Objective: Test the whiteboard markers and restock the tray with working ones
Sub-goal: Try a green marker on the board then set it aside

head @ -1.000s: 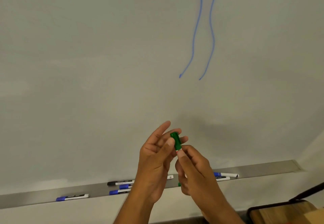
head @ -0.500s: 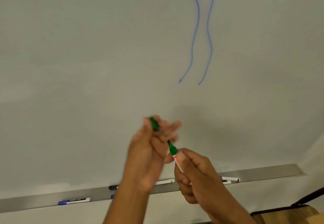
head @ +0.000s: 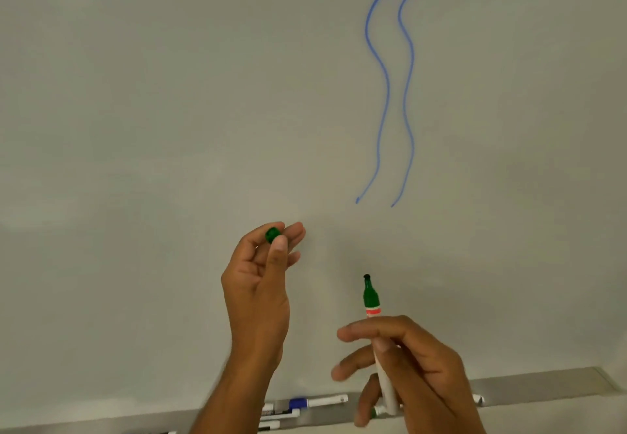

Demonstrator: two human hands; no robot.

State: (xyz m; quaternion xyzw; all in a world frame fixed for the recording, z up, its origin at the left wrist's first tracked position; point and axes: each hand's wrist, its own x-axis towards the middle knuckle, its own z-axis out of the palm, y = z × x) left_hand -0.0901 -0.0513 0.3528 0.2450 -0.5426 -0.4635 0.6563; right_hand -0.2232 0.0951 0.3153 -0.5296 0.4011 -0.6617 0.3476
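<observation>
The green marker (head: 371, 298) is now standing uncapped. A second ago both hands were meeting at its cap end; half a second ago the cap was just coming free. Now the two hands are holding well apart, and the dark tip is pointing up toward the whiteboard (head: 169, 111) without touching it.

The left hand (head: 261, 284) is closing its thumb and fingertips on the green cap (head: 272, 234), holding it raised in front of the board. The right hand (head: 403, 369) is gripping the white barrel of the marker low down, with the forefinger lying across the barrel and the green collar and red band showing above the fingers.

Two wavy blue lines (head: 390, 94) are showing on the board above and right of the marker — judged to be marks from testing, though this view alone does not confirm it. No green mark is visible on the board.

The tray (head: 543, 384) is running along the lower edge of the board. Several capped markers are lying in it, among them a blue-capped marker (head: 317, 401); the others are partly hidden behind the hands.

Meaning for the task: the uncapping step is complete, and the green marker is ready for its test stroke. The stroke, recapping and the return to the tray are not yet done.
</observation>
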